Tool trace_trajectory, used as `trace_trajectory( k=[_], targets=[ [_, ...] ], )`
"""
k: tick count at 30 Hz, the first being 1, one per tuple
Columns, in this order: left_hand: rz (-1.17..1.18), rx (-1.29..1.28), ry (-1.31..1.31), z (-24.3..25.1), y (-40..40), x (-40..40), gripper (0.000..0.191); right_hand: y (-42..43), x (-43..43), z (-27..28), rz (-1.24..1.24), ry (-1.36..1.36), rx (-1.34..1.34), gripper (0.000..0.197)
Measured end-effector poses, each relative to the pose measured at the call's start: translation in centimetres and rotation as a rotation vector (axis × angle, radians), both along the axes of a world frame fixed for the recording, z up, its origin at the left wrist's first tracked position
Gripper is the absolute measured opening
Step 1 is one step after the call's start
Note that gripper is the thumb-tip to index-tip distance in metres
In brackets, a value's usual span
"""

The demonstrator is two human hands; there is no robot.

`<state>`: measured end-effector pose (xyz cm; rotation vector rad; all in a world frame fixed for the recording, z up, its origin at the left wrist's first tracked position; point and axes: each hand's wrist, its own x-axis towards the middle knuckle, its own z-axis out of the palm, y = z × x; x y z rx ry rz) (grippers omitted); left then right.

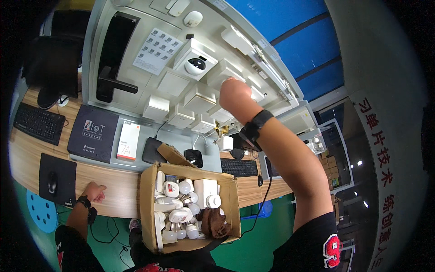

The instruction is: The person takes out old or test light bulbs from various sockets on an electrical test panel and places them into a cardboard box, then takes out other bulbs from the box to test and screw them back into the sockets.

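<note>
My right hand [236,97] reaches up to the upright display panel [132,98], in front of a white box-shaped module [224,71]. Its fingers are curled, and the fingertips are hidden, so whether it grips anything does not show. My left hand [94,192] rests on the wood-grain desk [115,190], thumb held apart from the bent fingers, with nothing visible in it. Between my arms stands an open cardboard box [146,204]. It holds several white bulbs [192,232], white devices [180,215] and a brown cloth [214,224]. Beside the reaching hand, a white dome camera [195,66] is mounted on the panel.
A black door lock [115,64] and a printed sheet [157,51] are on the panel. Below lie a dark kit box [93,132], a white phone box [128,141] and a black router [193,158]. Keyboards [37,122] and a mouse [52,183] flank these. A black cable [261,210] hangs right.
</note>
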<state>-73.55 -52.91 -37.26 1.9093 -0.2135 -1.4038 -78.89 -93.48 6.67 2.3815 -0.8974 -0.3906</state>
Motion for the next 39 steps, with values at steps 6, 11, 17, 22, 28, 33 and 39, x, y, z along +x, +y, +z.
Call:
trace_trajectory(
  k=[6, 11, 17, 22, 28, 33, 39],
  targets=[
    [0.040, 0.074, 0.046, -1.1, -0.3, 0.4, 0.048, -2.9, -1.1, 1.1, 0.200, -0.052, 0.151, 0.032],
    [0.096, 0.043, 0.044, 0.1, 0.2, 0.0, 0.046, -5.2, -3.5, -1.5, -0.365, -1.152, 1.652, 0.041],
    [0.078, 0.034, 0.022, 0.5, -1.2, -0.2, 0.042, -8.5, -4.7, -4.4, -0.486, -1.030, 2.667, 0.038],
    [0.107, 0.055, -0.018, 0.7, -0.4, -1.0, 0.044, -4.0, -3.1, 0.3, -0.264, -0.733, 1.043, 0.038],
    [0.057, 0.050, -0.003, -0.5, -0.3, -0.2, 0.045, -1.1, -1.1, -0.7, -0.068, -0.281, 0.292, 0.049],
    [0.075, 0.070, -0.015, -1.5, 1.8, -0.2, 0.048, -1.5, 1.6, -4.2, 0.145, 0.000, -0.168, 0.031],
    [0.041, 0.016, 0.064, -3.6, -1.3, 0.2, 0.048, -3.9, -0.5, -1.5, 0.174, 0.112, -0.237, 0.032]
  ],
)
